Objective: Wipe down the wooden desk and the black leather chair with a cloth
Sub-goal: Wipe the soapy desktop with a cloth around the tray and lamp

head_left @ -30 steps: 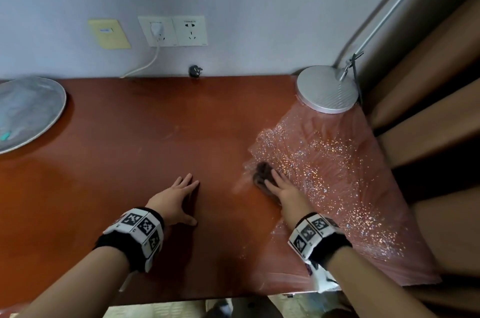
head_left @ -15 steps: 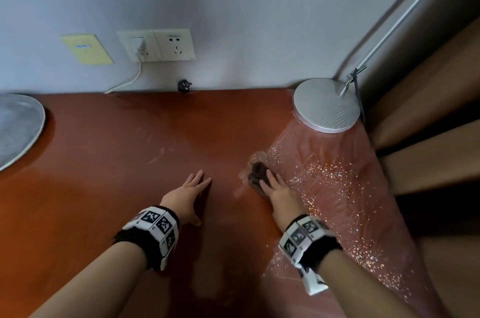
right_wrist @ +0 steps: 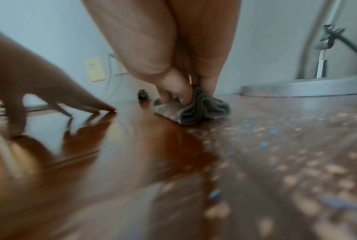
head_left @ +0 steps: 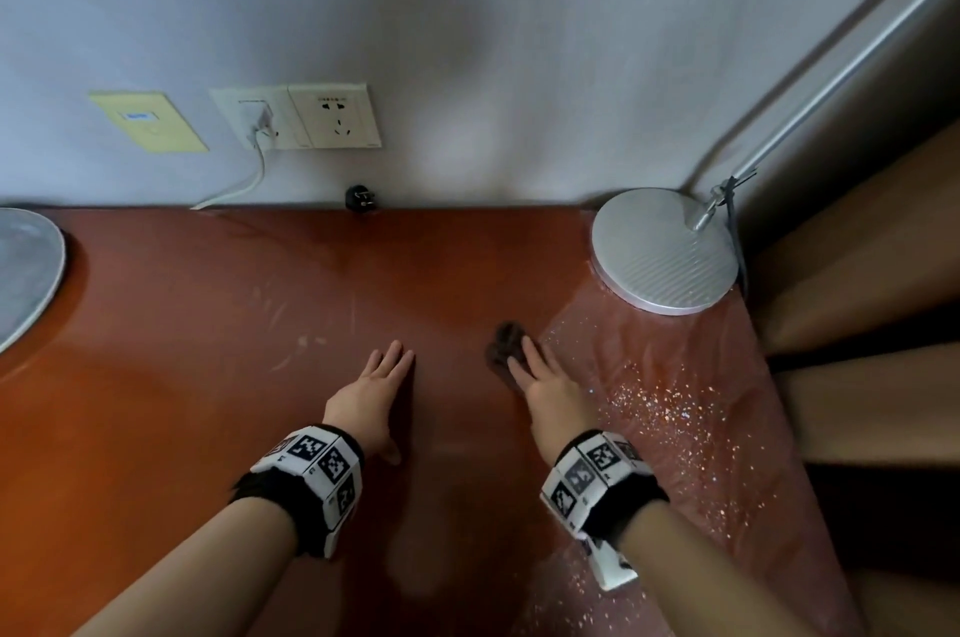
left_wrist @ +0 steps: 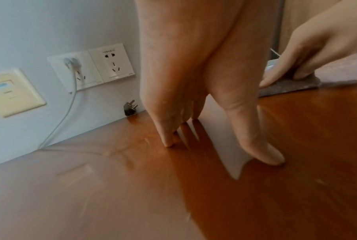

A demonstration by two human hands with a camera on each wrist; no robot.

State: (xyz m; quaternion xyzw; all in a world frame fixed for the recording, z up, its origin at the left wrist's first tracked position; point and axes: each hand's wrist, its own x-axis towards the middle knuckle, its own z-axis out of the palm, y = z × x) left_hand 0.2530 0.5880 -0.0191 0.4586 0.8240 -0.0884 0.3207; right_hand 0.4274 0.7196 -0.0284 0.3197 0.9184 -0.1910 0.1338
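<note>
The right hand point(head_left: 545, 389), pressing the bunched cloth point(head_left: 503, 342), has slid toward nine o'clock, nearer the flat, empty left hand point(head_left: 371, 394).

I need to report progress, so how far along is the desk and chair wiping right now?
Done: nothing can be confirmed; faint streaks show on the desk. In hand: the right hand presses a cloth onto the desk beside the glittery sheet; the left hand rests flat. Left: the chair, which is not in view.

Silver lamp base point(head_left: 665, 249), wall sockets point(head_left: 296, 116), loose black plug point(head_left: 358, 197)
</note>
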